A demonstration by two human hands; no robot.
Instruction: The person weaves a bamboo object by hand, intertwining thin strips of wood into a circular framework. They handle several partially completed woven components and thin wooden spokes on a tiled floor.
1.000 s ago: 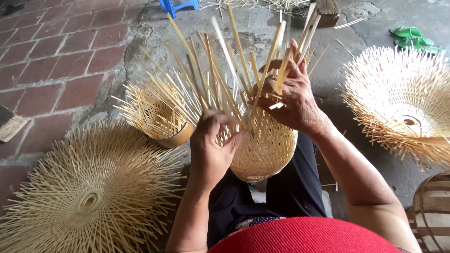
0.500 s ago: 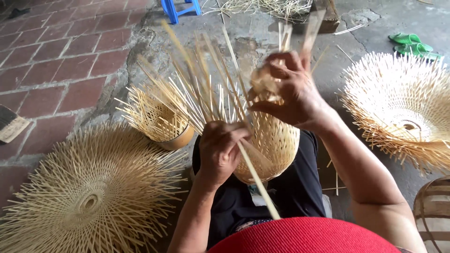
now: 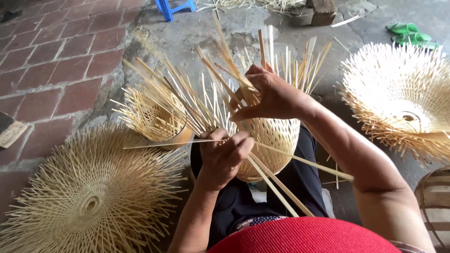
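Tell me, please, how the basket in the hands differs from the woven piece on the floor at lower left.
The basket in the hands is deep and rounded, resting on the lap; the woven disc lies wide and nearly flat on the floor. The left hand and right hand grip the basket's strips; the disc is untouched. Both are pale bamboo with loose ends.

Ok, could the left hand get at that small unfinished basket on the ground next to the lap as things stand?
Probably yes: the small unfinished basket sits just beside the left hand with nothing between them. But its fingers are gripping bamboo strips on the lap basket, so they'd have to let go.
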